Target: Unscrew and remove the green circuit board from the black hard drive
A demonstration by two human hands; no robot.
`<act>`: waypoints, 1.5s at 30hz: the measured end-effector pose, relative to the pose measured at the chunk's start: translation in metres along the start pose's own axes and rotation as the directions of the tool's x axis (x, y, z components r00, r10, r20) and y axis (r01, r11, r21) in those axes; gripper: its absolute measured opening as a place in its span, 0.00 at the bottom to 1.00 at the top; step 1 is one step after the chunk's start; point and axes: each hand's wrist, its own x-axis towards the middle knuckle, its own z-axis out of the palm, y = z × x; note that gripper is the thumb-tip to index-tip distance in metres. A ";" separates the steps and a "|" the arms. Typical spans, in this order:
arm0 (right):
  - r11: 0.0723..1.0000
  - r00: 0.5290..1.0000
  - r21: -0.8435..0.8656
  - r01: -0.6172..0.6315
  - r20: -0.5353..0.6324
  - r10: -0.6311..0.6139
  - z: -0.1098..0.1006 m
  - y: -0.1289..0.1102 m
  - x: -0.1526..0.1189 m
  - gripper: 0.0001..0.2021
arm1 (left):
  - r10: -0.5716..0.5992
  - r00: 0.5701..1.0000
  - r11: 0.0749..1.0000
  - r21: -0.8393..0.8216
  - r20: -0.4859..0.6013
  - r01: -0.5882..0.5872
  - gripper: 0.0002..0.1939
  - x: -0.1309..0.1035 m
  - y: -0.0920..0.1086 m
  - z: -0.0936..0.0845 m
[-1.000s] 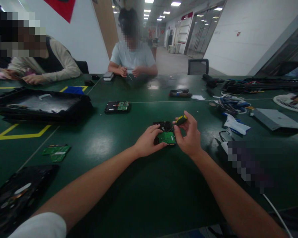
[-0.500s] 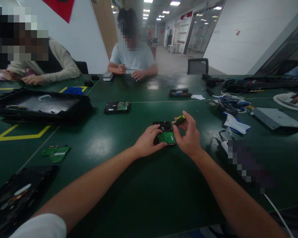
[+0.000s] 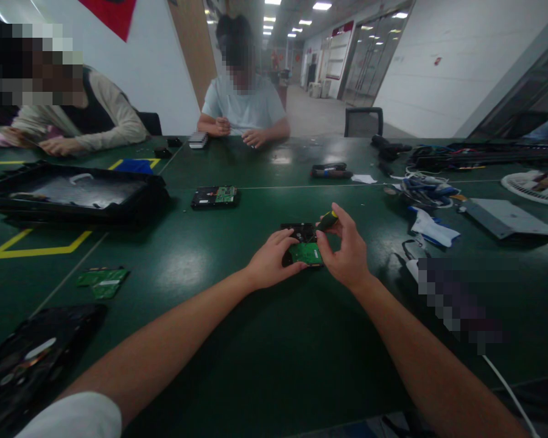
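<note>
Closest in, well left of the hard drive (image 3: 307,252), lies a black casing (image 3: 41,359); left of the drive too, a loose circuit board (image 3: 103,281). The drive rests on the tabletop (image 3: 256,353), the left hand's (image 3: 271,261) fingers clamped on its left side, the right hand's (image 3: 346,249) on a green-and-yellow screwdriver (image 3: 327,221) by its far right corner. Beyond the drive, leftward, are a second drive (image 3: 214,196), then a person (image 3: 244,106).

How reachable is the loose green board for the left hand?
Probably yes: nothing seems to stand between the left hand and the loose board, but that hand must first release the drive.
</note>
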 end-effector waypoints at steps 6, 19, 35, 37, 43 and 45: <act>0.999 1.000 -0.040 0.022 0.001 -0.022 -0.001 -0.001 0.001 0.33 | 0.000 1.000 1.000 -0.010 -0.001 0.000 0.31 0.000 0.000 0.000; 0.999 0.998 -0.037 0.026 0.065 -0.024 -0.003 -0.002 0.002 0.35 | -0.002 1.000 1.000 -0.008 -0.002 0.002 0.32 -0.001 0.001 -0.001; 0.996 0.999 -0.083 0.027 -0.021 -0.029 -0.001 0.002 0.001 0.34 | -0.033 0.999 0.999 -0.037 0.007 0.033 0.33 0.000 0.000 -0.001; 0.996 0.999 -0.089 0.033 -0.015 -0.034 0.000 0.002 0.001 0.33 | -0.032 0.999 0.999 -0.041 0.010 0.033 0.33 0.000 0.000 -0.001; 0.999 0.999 -0.036 0.032 0.000 -0.032 0.001 0.001 0.001 0.33 | -0.033 0.999 0.999 -0.026 0.006 0.033 0.32 -0.001 -0.001 -0.001; 0.999 0.999 -0.031 0.030 -0.015 -0.030 0.002 0.001 0.000 0.34 | -0.031 1.000 0.999 -0.021 0.005 0.031 0.32 -0.001 -0.001 0.000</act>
